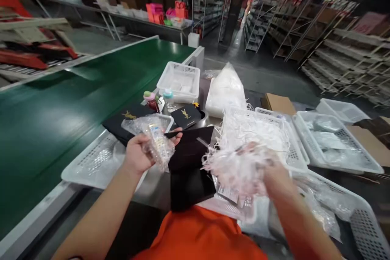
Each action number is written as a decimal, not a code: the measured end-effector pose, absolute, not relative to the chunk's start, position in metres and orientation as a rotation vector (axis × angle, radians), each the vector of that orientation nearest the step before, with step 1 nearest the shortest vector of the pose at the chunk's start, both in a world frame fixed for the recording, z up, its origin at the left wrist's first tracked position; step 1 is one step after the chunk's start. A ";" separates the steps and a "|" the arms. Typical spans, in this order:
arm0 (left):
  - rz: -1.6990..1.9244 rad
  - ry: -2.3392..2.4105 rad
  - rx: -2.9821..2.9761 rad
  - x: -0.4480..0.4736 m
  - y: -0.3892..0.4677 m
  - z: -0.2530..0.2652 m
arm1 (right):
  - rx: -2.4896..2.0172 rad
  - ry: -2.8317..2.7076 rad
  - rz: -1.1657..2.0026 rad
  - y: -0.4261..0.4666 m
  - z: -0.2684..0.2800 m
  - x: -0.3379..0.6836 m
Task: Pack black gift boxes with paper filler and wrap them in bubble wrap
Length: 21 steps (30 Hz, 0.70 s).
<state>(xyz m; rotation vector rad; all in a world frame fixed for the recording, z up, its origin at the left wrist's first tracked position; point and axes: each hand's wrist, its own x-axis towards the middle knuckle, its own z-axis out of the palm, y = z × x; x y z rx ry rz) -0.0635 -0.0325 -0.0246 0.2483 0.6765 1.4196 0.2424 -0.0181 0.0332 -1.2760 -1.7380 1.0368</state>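
My left hand (141, 152) is closed around a small item in bubble wrap (160, 142), with a blue and gold label showing through. Its fingertips also reach the edge of an open black box (190, 158) in front of me. A bunch of white shredded paper (234, 168) is gripped in my right hand (265, 166), which is blurred by motion. Behind that hand, more shredded paper (256, 130) is heaped in a white basket. Black boxes with gold lettering, one of them a small flat box (187, 116), lie beyond my left hand.
A green conveyor belt (91, 85) runs along the left. White plastic baskets, including an upper one (179, 79) and a right one (338, 142), surround the work surface. A pink-capped bottle (151, 100) and a clear jar (169, 99) stand near the boxes. Shelving (350, 57) is behind.
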 end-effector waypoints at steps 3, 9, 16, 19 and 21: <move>1.411 0.638 0.250 -0.067 -0.031 -0.031 | -1.258 -1.840 1.367 -0.025 -0.056 0.173; 1.356 0.587 0.300 -0.072 -0.036 -0.032 | -1.284 -2.833 0.951 -0.033 -0.138 0.117; 1.263 0.511 0.401 -0.072 -0.040 -0.037 | -1.099 -3.043 1.191 -0.039 -0.104 0.147; 1.234 0.433 0.445 -0.073 -0.046 -0.040 | -1.063 -2.787 1.224 -0.028 -0.079 0.185; 1.190 0.385 0.472 -0.075 -0.053 -0.042 | -1.084 -2.461 1.286 -0.015 -0.074 0.216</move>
